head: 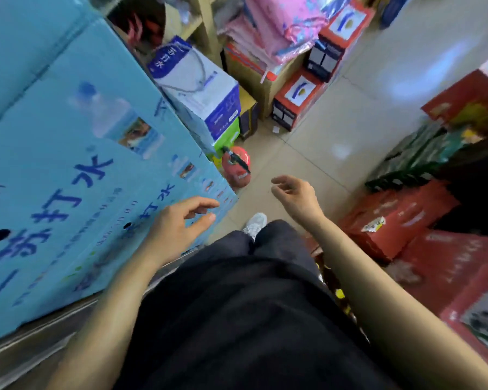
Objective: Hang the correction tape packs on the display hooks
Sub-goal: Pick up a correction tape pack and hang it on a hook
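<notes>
Filling the left side of the view, a stack of pale blue cartons [68, 164] printed with dark blue characters leans across the frame, its near corner reaching toward the middle. Beige floor tiles [350, 122] run up the centre as a narrow aisle between goods. At the bottom, the person's dark trousers [237, 305] take up the lower middle, with both bare forearms stretching forward on either side of them. Red boxes [400, 218] are piled on the right, some bearing torn labels. Farther up the aisle a white-and-blue box [197, 88] sits on other cartons just beyond the blue stack, and a heap of pink packages [273, 23] rests on more boxes near the top. A red fire extinguisher [235, 167] stands on the floor at the corner of the blue cartons.

The left hand [178, 223] is held against the blue carton's face with fingers loosely spread and gripping nothing; whether it touches the cardboard cannot be told. The right hand [293, 195] hangs over the floor, fingers slack and gently curled, holding nothing. A white shoe [255, 225] peeks out beyond the trousers. Neither the correction tape packs nor the display hooks show in this view.
</notes>
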